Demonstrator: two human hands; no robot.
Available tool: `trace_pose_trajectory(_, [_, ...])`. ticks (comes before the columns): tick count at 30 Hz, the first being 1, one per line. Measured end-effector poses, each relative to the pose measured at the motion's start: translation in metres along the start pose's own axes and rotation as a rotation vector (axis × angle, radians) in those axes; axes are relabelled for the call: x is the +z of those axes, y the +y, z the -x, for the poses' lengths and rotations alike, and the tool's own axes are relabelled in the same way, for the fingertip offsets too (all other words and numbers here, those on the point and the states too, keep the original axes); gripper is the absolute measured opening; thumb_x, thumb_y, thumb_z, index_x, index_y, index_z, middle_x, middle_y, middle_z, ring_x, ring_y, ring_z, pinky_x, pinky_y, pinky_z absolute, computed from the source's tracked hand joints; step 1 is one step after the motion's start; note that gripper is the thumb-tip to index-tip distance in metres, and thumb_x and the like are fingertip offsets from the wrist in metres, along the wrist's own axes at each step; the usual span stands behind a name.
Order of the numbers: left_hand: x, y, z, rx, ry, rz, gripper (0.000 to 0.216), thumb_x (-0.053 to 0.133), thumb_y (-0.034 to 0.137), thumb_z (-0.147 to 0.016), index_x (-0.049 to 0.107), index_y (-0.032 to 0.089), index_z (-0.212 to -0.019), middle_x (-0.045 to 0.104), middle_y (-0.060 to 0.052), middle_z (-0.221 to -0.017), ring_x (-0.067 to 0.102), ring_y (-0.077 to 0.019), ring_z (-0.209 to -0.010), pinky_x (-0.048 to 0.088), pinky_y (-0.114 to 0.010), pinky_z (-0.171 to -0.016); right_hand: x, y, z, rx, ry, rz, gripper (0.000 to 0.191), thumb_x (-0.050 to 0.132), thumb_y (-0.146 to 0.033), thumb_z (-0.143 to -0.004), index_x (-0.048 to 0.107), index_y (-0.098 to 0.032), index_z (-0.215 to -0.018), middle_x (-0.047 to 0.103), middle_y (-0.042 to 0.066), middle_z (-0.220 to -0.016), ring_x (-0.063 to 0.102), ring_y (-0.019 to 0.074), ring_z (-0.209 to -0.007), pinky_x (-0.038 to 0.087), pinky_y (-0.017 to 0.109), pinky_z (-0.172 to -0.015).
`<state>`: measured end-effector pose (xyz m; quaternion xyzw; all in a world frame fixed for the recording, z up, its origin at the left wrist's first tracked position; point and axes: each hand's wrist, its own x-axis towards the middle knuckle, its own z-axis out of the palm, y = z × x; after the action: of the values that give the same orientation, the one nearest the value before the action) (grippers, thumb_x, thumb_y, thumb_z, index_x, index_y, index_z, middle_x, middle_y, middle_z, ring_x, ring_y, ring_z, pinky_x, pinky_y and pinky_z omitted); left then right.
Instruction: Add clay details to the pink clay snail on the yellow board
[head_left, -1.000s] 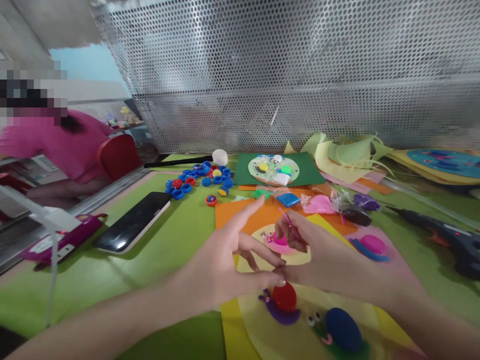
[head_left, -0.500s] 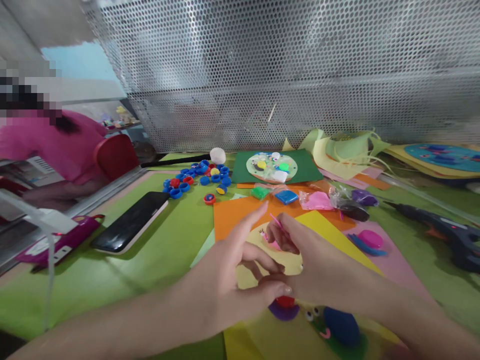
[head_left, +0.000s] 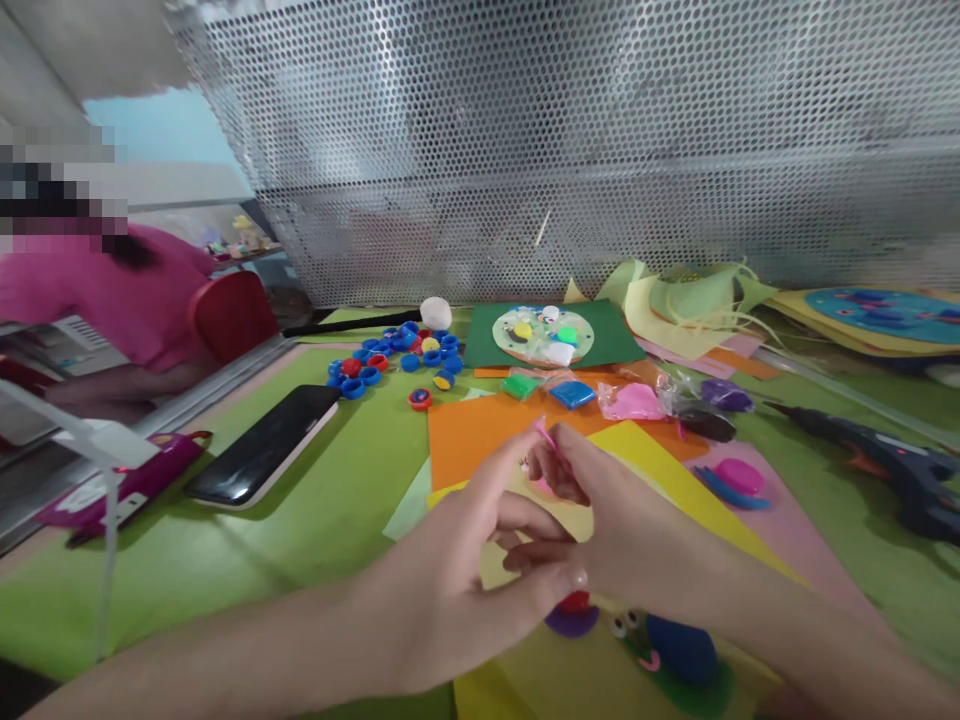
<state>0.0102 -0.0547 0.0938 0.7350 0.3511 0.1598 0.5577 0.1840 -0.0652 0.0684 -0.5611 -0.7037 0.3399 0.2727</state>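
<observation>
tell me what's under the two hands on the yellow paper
Below the left hand and right hand, the yellow paper shows a red-and-purple clay snail and a blue-shelled one. The pink piece farther up is mostly covered by fingers.

- Table [head_left: 315, 500]: lime green.
- Phone [head_left: 262, 445] at 9 o'clock: glossy black.
- Bottle caps [head_left: 397, 360] at 11 o'clock: mostly blue, a few red and yellow.
- Paper sheets [head_left: 465, 435] at centre: orange, with yellow and pink at 4 o'clock.
- Felt [head_left: 622, 345] at 12 o'clock: dark green under a pale disc [head_left: 543, 335] dotted with many colours.
- Clay snails at 6 o'clock: navy shell [head_left: 679, 648] on green, red shell [head_left: 574, 602] on purple (partly hidden).
- Thin stick [head_left: 546, 435] between the fingers: pink.
- Screen [head_left: 570, 140] behind: silver, perforated with dots.
- Glue gun [head_left: 885, 465] at 3 o'clock: black.
</observation>
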Motion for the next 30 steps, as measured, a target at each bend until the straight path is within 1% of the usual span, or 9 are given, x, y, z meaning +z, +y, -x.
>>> trace_pose_trajectory(4, [-0.005,0.000,-0.005,-0.067,0.102,0.148,0.085,0.062,0.033,-0.081,0.004,0.029,-0.143,0.067,-0.002,-0.099,0.061,-0.0178,-0.096,0.045,-0.033,-0.087,-0.008,0.004,0.001,0.024,0.049,0.009,0.032,0.063,-0.028,-0.068,0.037,-0.022,-0.084,0.047,-0.002,-0.083,0.043,0.0158,-0.072,0.037,0.027,-0.063])
trace_pose_trajectory(8, [-0.012,-0.003,-0.017,-0.157,0.091,0.435,0.079,0.062,0.025,-0.082,0.011,0.021,-0.142,0.069,-0.005,-0.089,0.065,-0.0149,-0.078,0.050,-0.029,-0.072,-0.014,0.008,0.002,0.057,0.045,-0.001,0.032,0.064,-0.035,-0.070,0.038,-0.021,-0.084,0.047,-0.001,-0.083,0.043,0.0161,-0.072,0.037,0.027,-0.061])
trace_pose_trajectory(12, [-0.016,-0.009,-0.029,-0.272,0.084,0.711,0.060,0.059,0.014,-0.081,0.026,0.012,-0.132,0.071,-0.006,-0.076,0.066,-0.0131,-0.065,0.050,-0.025,-0.058,-0.015,0.011,0.003,0.069,0.021,-0.015,0.033,0.066,-0.033,-0.070,0.038,-0.022,-0.082,0.043,-0.003,-0.077,0.039,0.0149,-0.068,0.035,0.026,-0.057])
trace_pose_trajectory(15, [-0.015,-0.013,-0.032,-0.300,0.052,0.759,0.036,0.059,0.015,-0.079,0.045,0.013,-0.112,0.070,-0.004,-0.072,0.066,-0.0119,-0.063,0.050,-0.023,-0.057,-0.016,0.012,0.003,0.067,0.011,-0.043,0.031,0.065,-0.032,-0.070,0.038,-0.022,-0.082,0.043,-0.004,-0.076,0.040,0.0142,-0.068,0.036,0.025,-0.058])
trace_pose_trajectory(18, [-0.013,-0.015,-0.032,-0.297,0.043,0.763,0.032,0.062,0.017,-0.078,0.048,0.015,-0.107,0.071,-0.004,-0.075,0.068,-0.0132,-0.067,0.050,-0.023,-0.059,-0.018,0.011,0.002,0.076,0.010,-0.064,0.031,0.064,-0.034,-0.069,0.038,-0.021,-0.081,0.042,-0.003,-0.079,0.040,0.0140,-0.069,0.038,0.025,-0.060])
trace_pose_trajectory(22, [-0.018,-0.014,-0.033,-0.273,0.102,0.686,0.050,0.056,0.018,-0.083,0.032,0.014,-0.126,0.071,-0.006,-0.081,0.068,-0.0168,-0.072,0.048,-0.026,-0.057,-0.023,0.014,0.000,0.078,0.026,-0.056,0.031,0.060,-0.042,-0.073,0.038,-0.021,-0.082,0.039,-0.003,-0.074,0.039,0.0137,-0.064,0.038,0.026,-0.056])
trace_pose_trajectory(24, [-0.024,-0.013,-0.034,-0.219,0.159,0.576,0.052,0.057,0.021,-0.084,0.032,0.017,-0.130,0.071,-0.005,-0.082,0.067,-0.0177,-0.077,0.045,-0.026,-0.058,-0.028,0.020,-0.003,0.060,0.075,-0.045,0.031,0.052,-0.049,-0.079,0.037,-0.022,-0.081,0.034,-0.004,-0.068,0.036,0.0135,-0.059,0.035,0.025,-0.050])
trace_pose_trajectory(27, [-0.030,-0.014,-0.036,-0.086,0.228,0.233,0.064,0.064,0.027,-0.080,0.031,0.024,-0.135,0.071,-0.002,-0.088,0.063,-0.0189,-0.090,0.042,-0.027,-0.070,-0.036,0.031,-0.007,0.041,0.155,-0.033,0.032,0.040,-0.052,-0.084,0.035,-0.022,-0.077,0.034,-0.003,-0.067,0.036,0.0136,-0.058,0.035,0.025,-0.049])
trace_pose_trajectory(30, [-0.028,-0.024,-0.038,0.097,0.094,-0.206,0.078,0.062,0.026,-0.082,0.013,0.027,-0.143,0.072,0.000,-0.096,0.058,-0.0190,-0.103,0.039,-0.031,-0.088,-0.042,0.036,-0.007,0.048,0.203,-0.001,0.033,0.039,-0.051,-0.083,0.035,-0.021,-0.070,0.034,-0.002,-0.066,0.035,0.0133,-0.058,0.036,0.026,-0.049])
